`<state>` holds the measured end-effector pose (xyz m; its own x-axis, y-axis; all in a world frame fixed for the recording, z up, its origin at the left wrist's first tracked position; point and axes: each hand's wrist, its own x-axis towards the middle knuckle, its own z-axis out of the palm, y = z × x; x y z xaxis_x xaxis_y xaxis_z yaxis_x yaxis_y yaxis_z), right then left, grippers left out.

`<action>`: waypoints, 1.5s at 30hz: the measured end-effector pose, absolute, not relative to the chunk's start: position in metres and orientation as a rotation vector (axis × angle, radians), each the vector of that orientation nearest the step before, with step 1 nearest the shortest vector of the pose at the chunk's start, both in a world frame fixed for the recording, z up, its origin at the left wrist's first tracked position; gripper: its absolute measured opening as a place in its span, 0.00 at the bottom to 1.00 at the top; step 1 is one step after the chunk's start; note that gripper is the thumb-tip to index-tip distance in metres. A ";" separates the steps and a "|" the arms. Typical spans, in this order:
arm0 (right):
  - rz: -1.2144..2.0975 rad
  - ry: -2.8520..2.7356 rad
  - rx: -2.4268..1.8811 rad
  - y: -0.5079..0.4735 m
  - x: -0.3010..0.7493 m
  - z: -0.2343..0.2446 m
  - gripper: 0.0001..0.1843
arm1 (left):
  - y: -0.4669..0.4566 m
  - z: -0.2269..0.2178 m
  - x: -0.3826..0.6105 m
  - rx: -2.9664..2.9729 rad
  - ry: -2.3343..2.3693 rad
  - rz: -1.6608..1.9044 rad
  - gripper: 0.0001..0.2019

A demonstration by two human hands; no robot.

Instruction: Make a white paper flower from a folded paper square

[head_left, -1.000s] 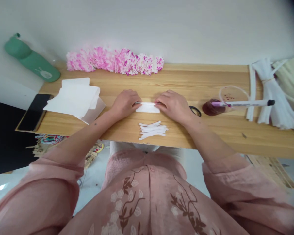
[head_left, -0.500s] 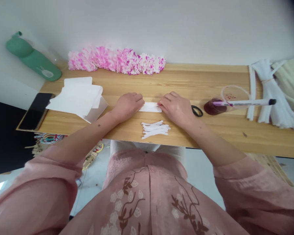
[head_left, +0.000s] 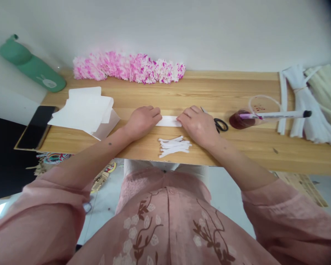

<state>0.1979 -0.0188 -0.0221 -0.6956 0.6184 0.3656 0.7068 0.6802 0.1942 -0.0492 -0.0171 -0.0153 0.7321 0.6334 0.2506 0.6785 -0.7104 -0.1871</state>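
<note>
A narrow white paper strip [head_left: 168,121] lies flat on the wooden table, stretched between my two hands. My left hand [head_left: 144,120] has its bent fingers closed on the strip's left end. At the other end, my right hand [head_left: 196,124] pinches the strip between thumb and fingers. Just below the strip sits a small pile of short white twisted pieces [head_left: 174,145]. Scissors with black handles [head_left: 221,125] lie partly under my right hand, a bit of blade showing beyond it.
White paper sheets [head_left: 82,110] and a phone [head_left: 36,127] lie to the left, near a green bottle [head_left: 34,68]. Pink-and-white flower-like fluff [head_left: 129,68] lines the wall. A jar of dark red liquid [head_left: 238,119], a pen [head_left: 281,115] and white strip bundles [head_left: 306,110] are to the right.
My right hand has shifted slightly, and more of the scissors shows beside it. Both hands keep hold of the paper strip. The whole view has moved a little.
</note>
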 end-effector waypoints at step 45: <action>-0.119 -2.616 -1.074 -0.012 0.201 -0.019 0.16 | -0.014 -0.017 -0.053 -2.800 -1.107 -0.422 0.16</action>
<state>0.2012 -0.0124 -0.0190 -0.6707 0.6719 0.3143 0.6976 0.7153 -0.0404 -0.0528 -0.0141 -0.0168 0.6969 0.6550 0.2921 0.6832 -0.7302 0.0075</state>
